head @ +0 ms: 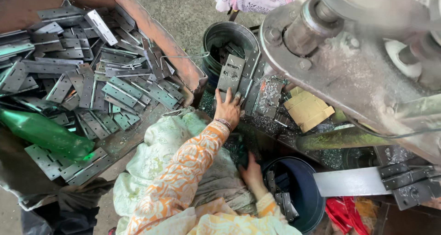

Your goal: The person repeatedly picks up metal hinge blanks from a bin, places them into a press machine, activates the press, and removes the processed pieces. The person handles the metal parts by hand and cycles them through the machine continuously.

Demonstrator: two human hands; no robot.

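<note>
Right hand (251, 171), fingers hidden so grip cannot be told, by dark bucket (307, 203) of hinges; left hand (227, 110), fingers spread, touching hinge plate (231, 73) beside machine (358, 60).

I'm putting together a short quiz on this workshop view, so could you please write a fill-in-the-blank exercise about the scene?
1. The left hand rests on a flat ___ hinge plate.
2. The right hand reaches toward the dark ___ bucket.
3. A ___ plastic bottle lies on the heap of hinges in the rusty bin.

Missing words: metal; blue; green
</note>
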